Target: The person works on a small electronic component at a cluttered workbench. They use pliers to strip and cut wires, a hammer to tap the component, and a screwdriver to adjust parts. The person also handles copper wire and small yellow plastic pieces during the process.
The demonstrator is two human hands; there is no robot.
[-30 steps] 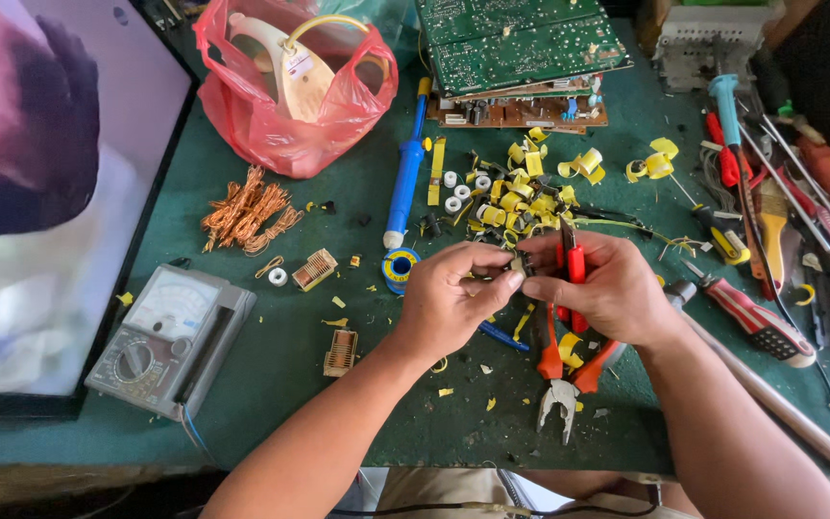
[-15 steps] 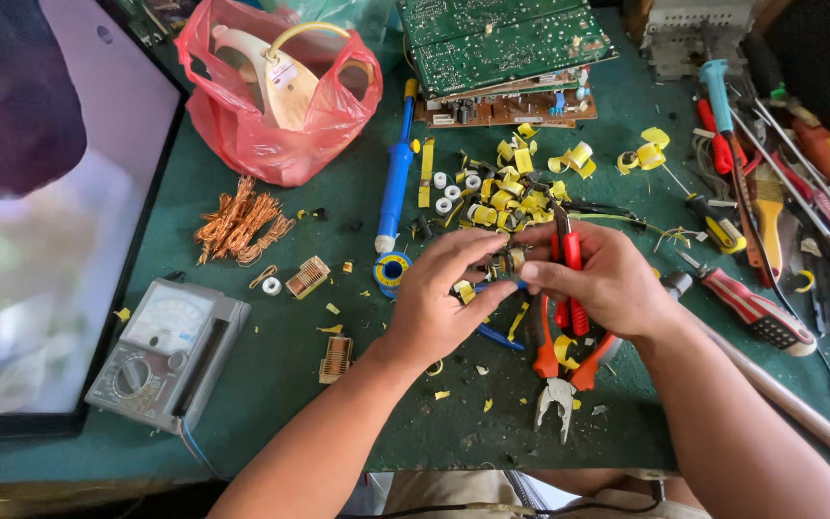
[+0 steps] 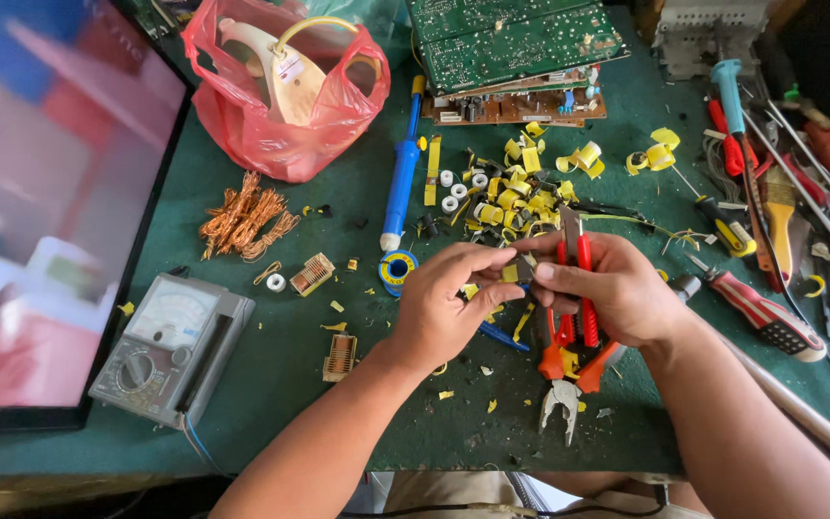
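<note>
While both hands (image 3: 540, 293) stay joined, small part (image 3: 523, 272) still pinched, screen image changed.

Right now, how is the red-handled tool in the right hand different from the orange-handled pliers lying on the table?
The red-handled tool is gripped in the right hand, nose pointing away from the person; the orange-handled pliers lie untouched on the green table, jaws open toward the person. The red-handled tool's grips are red, the pliers' orange. Both are two-handled tools with metal heads.
</note>
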